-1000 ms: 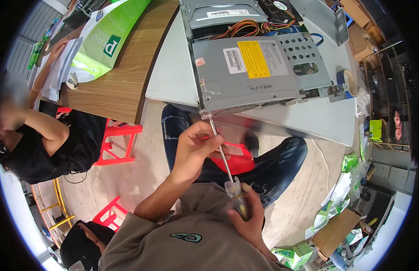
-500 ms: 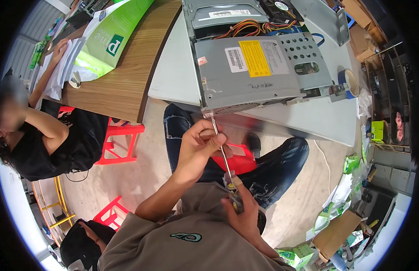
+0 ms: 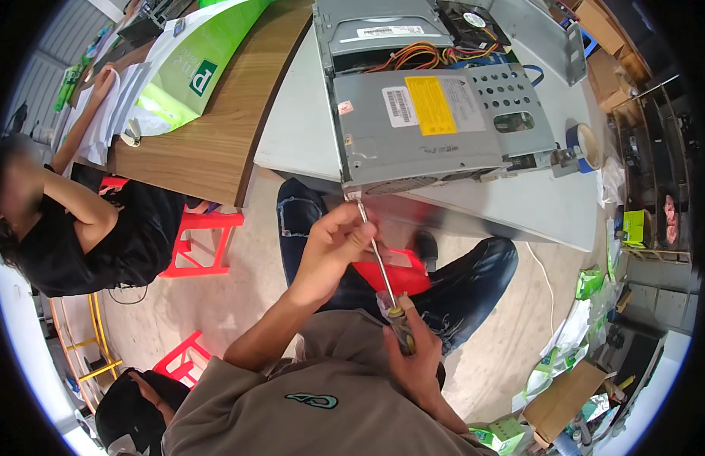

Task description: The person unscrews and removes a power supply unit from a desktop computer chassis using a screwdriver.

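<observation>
A screwdriver (image 3: 383, 272) with a long metal shaft and a clear yellowish handle points up and away from me. My right hand (image 3: 415, 357) is closed around its handle, low in front of my shirt. The fingers of my left hand (image 3: 328, 247) pinch the shaft near its far end. The tip meets the near left corner of an open computer case (image 3: 352, 191); the screw or slot there is too small to make out. In that case lies a grey metal unit (image 3: 402, 144) with a yellow label, and behind it run orange and yellow cables (image 3: 413, 55).
The case rests on a white table (image 3: 288, 137), beside a brown wooden desk (image 3: 208, 159) with a green bag (image 3: 193, 76). A tape roll (image 3: 584, 146) stands at the right. A person (image 3: 71, 205) sits at left near a red stool (image 3: 204, 242). Boxes line the right side.
The right hand's fingers have shifted on the screwdriver handle, showing more of it. The left hand still pinches the shaft, and the tip stays at the case corner. The view has moved slightly.
</observation>
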Demonstrator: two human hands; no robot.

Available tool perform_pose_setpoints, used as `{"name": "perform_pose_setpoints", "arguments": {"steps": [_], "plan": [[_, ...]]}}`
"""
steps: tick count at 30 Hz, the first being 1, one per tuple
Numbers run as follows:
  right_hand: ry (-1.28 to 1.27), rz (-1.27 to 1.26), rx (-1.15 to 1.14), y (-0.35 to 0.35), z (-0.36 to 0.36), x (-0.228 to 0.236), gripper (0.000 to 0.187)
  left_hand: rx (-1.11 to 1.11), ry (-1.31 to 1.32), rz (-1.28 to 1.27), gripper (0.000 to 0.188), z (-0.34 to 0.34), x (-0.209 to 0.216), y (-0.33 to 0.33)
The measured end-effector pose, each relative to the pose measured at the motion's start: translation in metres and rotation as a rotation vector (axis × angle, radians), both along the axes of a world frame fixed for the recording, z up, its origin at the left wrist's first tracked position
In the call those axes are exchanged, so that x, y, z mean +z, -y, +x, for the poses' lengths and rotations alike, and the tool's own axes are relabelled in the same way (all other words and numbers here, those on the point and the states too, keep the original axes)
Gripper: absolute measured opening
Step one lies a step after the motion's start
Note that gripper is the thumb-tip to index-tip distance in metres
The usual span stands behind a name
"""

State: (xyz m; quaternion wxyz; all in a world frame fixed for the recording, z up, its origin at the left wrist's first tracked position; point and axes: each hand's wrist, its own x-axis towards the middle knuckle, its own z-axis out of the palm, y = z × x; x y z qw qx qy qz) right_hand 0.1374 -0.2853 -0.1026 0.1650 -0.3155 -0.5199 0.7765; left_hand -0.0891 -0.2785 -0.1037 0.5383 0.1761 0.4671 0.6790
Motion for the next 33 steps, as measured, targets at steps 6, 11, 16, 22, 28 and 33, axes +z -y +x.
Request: {"name": "perform_pose_setpoints", "arguments": {"steps": [6, 11, 16, 22, 28, 33], "plan": [[-0.280, -0.689, -0.190, 0.005, -0.007, 0.014, 0.070, -0.077, 0.196, 0.021, 0.027, -0.008, -0.005, 0.002], [-0.527, -0.903, 0.022, -0.009, -0.006, 0.010, 0.068, -0.037, 0.293, 0.104, 0.030, 0.001, 0.009, -0.004], [0.201, 0.014, -0.024, 0.000, -0.014, 0.016, 0.054, 0.019, 0.256, 0.070, 0.030, 0.003, 0.014, -0.003], [0.228, 0.470, 0.000, 0.005, -0.006, 0.006, 0.063, 0.119, 0.130, -0.097, 0.024, -0.003, 0.002, -0.006], [0.025, 0.003, -0.169, 0.006, -0.005, 0.005, 0.059, 0.192, 0.211, -0.108, 0.025, 0.001, -0.006, -0.012], [0.009, 0.089, -0.228, 0.008, 0.001, 0.000, 0.064, 0.256, 0.239, -0.065, 0.026, 0.006, -0.004, -0.013]]}}
